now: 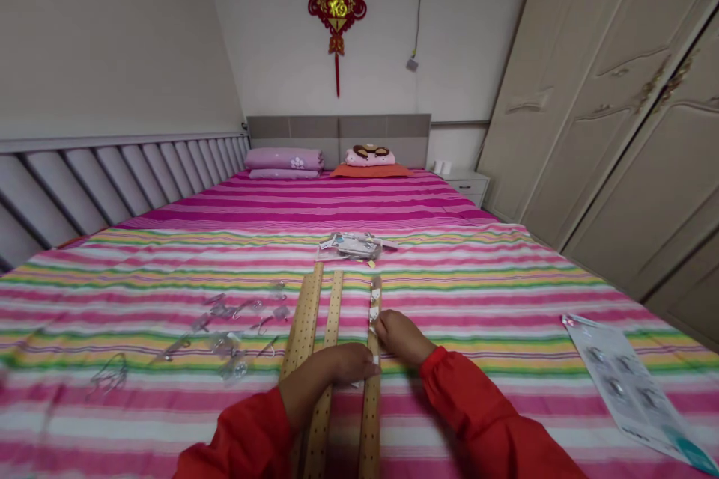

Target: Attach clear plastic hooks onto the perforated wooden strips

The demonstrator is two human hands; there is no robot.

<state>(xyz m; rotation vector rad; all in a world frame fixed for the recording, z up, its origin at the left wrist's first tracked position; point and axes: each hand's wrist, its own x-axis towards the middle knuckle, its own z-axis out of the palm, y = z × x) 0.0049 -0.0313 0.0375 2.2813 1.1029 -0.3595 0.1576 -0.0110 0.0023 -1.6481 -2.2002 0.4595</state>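
A narrow tan strip with rows of small holes [369,419] lies lengthwise on the striped sheet, with white pieces [374,301] along its far part. Around its near-middle, the fingers of my left hand [349,364] close over the strip beside a small white bit. Slightly farther up, my right hand [400,334] has its fingers curled against the strip's right edge. Both sets of fingertips are partly hidden. A second perforated strip [332,314] passes under my left wrist, and wider perforated strips [303,314] lie left of it.
Clear plastic hooks [228,344] are scattered at left, near a thin wire tangle [111,374]. Packaged items [353,245] lie beyond the strips. A blister card of hooks [623,374] rests at right. Folded bedding [284,162] sits by the headboard [387,133]; a railing [112,172] borders the left.
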